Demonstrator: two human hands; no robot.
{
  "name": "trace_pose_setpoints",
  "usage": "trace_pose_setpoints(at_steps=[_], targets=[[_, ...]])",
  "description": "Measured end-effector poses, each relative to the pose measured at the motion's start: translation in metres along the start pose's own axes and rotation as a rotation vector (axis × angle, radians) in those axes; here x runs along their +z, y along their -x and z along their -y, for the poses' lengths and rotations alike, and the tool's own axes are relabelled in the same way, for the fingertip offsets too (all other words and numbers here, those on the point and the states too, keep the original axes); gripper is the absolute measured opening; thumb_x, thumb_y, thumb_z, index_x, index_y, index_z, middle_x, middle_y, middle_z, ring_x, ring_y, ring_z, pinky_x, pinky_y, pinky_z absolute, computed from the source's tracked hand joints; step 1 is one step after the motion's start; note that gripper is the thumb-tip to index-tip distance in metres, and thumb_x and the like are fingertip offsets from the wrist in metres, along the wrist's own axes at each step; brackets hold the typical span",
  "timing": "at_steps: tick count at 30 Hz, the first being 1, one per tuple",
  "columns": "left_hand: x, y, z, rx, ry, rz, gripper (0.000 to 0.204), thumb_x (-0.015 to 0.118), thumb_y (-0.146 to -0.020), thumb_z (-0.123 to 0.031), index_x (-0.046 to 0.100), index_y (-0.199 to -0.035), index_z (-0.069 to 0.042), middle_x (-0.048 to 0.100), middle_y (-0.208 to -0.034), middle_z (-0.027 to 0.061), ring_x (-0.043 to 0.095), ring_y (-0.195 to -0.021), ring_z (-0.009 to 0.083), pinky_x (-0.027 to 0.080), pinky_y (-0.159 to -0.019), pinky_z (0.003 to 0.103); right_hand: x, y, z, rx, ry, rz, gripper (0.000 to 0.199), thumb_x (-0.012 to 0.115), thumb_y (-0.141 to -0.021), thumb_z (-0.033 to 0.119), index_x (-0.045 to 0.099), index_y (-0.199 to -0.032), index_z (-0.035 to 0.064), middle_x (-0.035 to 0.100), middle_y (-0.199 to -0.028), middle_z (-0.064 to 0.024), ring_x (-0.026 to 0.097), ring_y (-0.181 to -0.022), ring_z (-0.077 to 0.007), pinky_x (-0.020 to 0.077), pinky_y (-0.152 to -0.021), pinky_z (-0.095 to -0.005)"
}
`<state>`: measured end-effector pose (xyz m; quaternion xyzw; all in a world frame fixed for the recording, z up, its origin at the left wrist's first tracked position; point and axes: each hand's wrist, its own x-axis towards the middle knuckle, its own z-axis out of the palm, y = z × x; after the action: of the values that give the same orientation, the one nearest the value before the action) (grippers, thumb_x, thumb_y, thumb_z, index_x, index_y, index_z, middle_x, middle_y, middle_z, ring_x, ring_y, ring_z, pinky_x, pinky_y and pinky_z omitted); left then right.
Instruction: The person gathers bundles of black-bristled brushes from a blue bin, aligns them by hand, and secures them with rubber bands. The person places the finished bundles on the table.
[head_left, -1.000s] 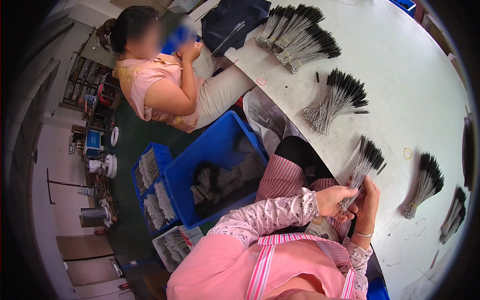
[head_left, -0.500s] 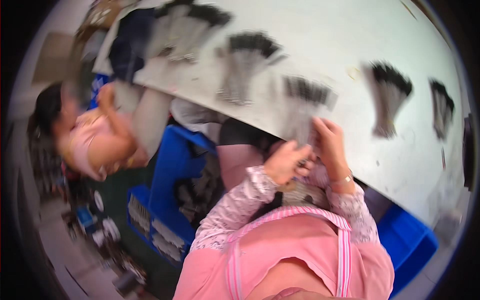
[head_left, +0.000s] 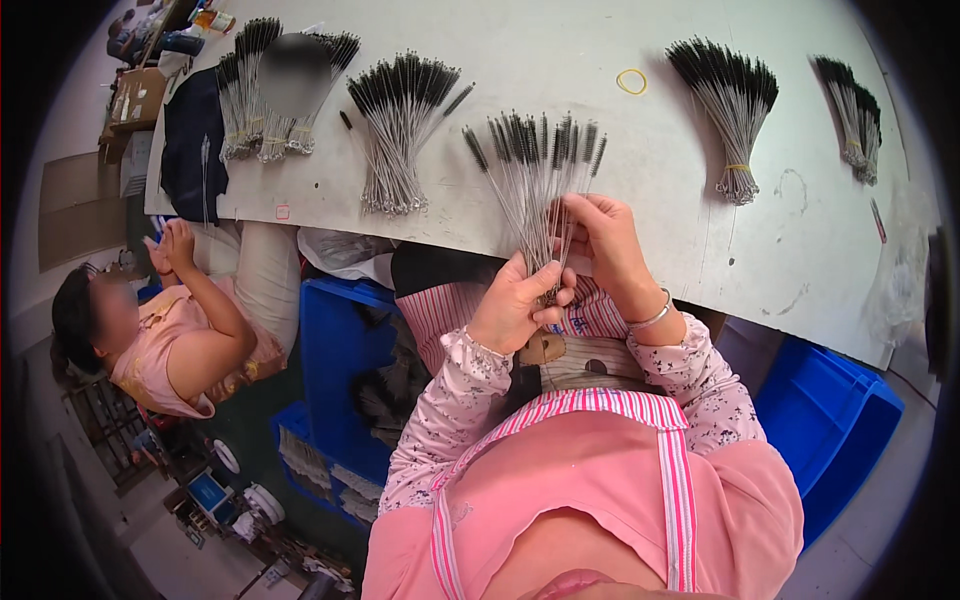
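My left hand (head_left: 522, 303) is closed around the wire ends of a fanned bunch of straw brushes (head_left: 530, 190), their black bristle tips pointing away from me over the table edge. My right hand (head_left: 612, 245) touches the right side of this bunch, thumb and fingers pinched on its wire stems. A loose pile of the same brushes (head_left: 400, 135) lies on the table to the left. To the right rests a brush bundle (head_left: 727, 110) tied near its looped ends with a yellow band, and a smaller bundle (head_left: 855, 120) lies farther right.
A yellow rubber band (head_left: 631, 82) lies on the white table (head_left: 600, 50). More bundles (head_left: 243, 100) and dark cloth (head_left: 190, 150) are at the far left. Blue bins (head_left: 345, 340) stand below the table on both sides. A co-worker (head_left: 190, 340) sits at the left.
The view has shifted, so the table's things appear farther up and mostly to the left. Both hands stay at the bunch, and its brushes now look more fanned out.
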<state>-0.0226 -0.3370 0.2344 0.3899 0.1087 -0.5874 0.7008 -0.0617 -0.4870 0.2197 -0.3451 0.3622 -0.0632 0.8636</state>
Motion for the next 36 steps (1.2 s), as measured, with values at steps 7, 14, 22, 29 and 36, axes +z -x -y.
trace_pose_setpoints(at_steps=[7, 14, 22, 29, 36], targets=[[-0.007, -0.007, 0.008, 0.144, -0.110, -0.041, 0.028, 0.051, -0.094, -0.011, 0.044, -0.120, -0.012, 0.054, -0.090, 0.0037, 0.047, -0.071, 0.0099, 0.035, -0.052, 0.019, 0.000, -0.001, -0.004, -0.138, 0.016, 0.087, 0.025, 0.062, -0.088, 0.019, 0.061, -0.087, -0.0055, 0.064, -0.082, -0.0107, 0.062, -0.069, -0.0146, 0.0525, -0.059, -0.0255], [-0.004, -0.009, 0.009, 0.237, -0.222, -0.056, 0.030, 0.051, -0.093, -0.010, 0.041, -0.121, -0.011, 0.053, -0.086, 0.0027, 0.045, -0.067, 0.0081, 0.034, -0.050, 0.019, 0.002, -0.003, -0.001, -0.083, -0.009, 0.142, 0.021, 0.063, -0.087, 0.019, 0.062, -0.092, -0.0018, 0.065, -0.089, -0.0096, 0.063, -0.073, -0.0137, 0.0519, -0.064, -0.0262], [0.007, -0.006, 0.009, 0.303, -0.311, -0.154, 0.024, 0.049, -0.095, -0.016, 0.042, -0.117, -0.009, 0.053, -0.082, 0.0028, 0.044, -0.059, 0.0055, 0.033, -0.045, 0.017, 0.007, -0.005, 0.000, -0.089, 0.003, 0.095, 0.017, 0.061, -0.084, 0.014, 0.060, -0.089, -0.0028, 0.064, -0.079, -0.0085, 0.059, -0.065, -0.0118, 0.0499, -0.059, -0.0248], [0.003, -0.003, 0.002, 0.254, -0.154, -0.089, 0.020, 0.049, -0.096, -0.021, 0.047, -0.111, -0.008, 0.053, -0.085, 0.0033, 0.045, -0.063, 0.0065, 0.032, -0.046, 0.018, 0.015, -0.002, 0.002, -0.069, -0.006, 0.104, 0.020, 0.064, -0.086, 0.018, 0.060, -0.093, 0.0002, 0.064, -0.085, -0.0075, 0.060, -0.071, -0.0105, 0.0507, -0.064, -0.0241], [-0.005, -0.002, 0.001, 0.233, -0.098, 0.013, 0.019, 0.048, -0.096, -0.019, 0.048, -0.112, -0.008, 0.055, -0.088, 0.0037, 0.045, -0.065, 0.0075, 0.032, -0.048, 0.018, 0.015, -0.004, -0.001, -0.076, 0.017, 0.171, 0.019, 0.065, -0.085, 0.016, 0.062, -0.091, -0.0015, 0.061, -0.072, -0.0033, 0.056, -0.060, -0.0077, 0.0457, -0.053, -0.0211]])
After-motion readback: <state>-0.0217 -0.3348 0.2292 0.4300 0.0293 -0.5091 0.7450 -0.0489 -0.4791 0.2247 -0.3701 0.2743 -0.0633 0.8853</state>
